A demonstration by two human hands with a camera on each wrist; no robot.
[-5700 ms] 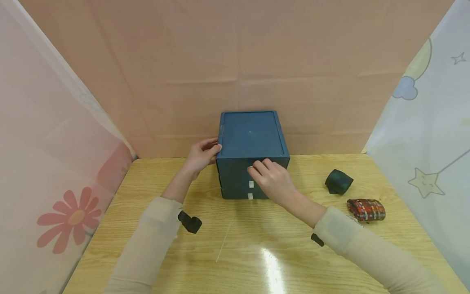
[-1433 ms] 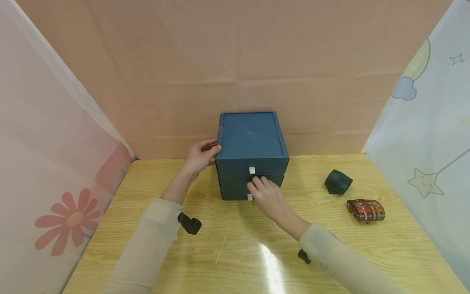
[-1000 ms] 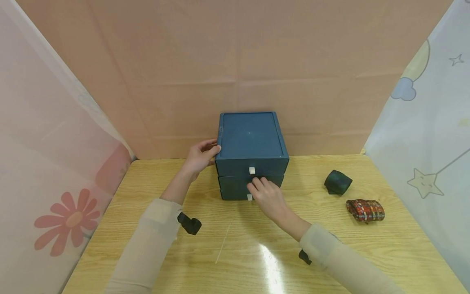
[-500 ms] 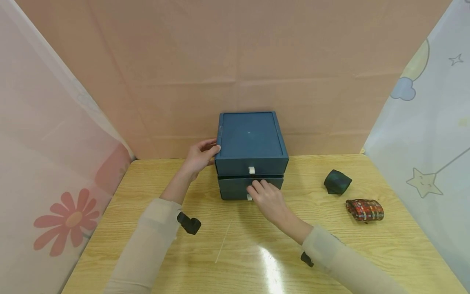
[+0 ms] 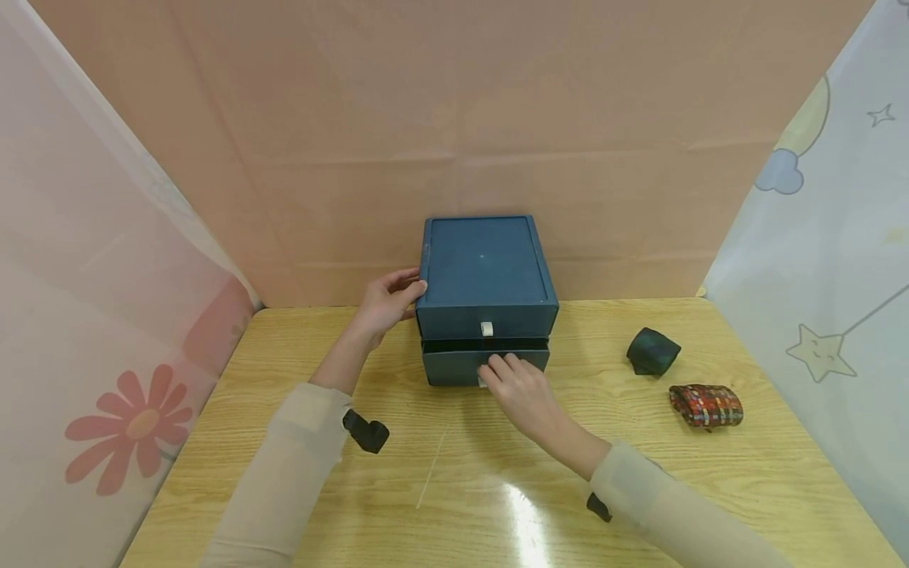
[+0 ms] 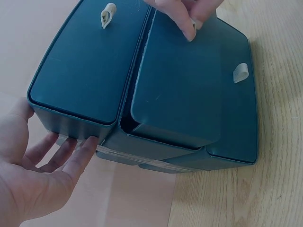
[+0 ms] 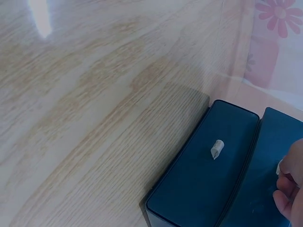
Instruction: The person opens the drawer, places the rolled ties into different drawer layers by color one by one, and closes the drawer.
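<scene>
- Head view: right hand [image 5: 521, 386] pinches the middle drawer's [image 5: 485, 363] tab; the drawer stands slightly out of the box [image 5: 485, 268], sliding axis toward the person.
- Left hand [image 5: 387, 301], fingers relaxed, braces the box's left side.
- Rolled ties [image 5: 706, 405] lie well right, nearer the right hand.

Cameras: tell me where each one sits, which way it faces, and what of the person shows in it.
Head: worn on the head, looks forward and down at the table; shows both sleeved arms, the left hand on the blue drawer box, the right hand at the middle drawer.
Left wrist: beside the box's left side, faces across the drawer fronts; shows the left hand's palm and fingers.
Right wrist: low, faces along the table toward the drawer fronts; shows only fingertips.
Both wrist views share the white pull tabs.
</scene>
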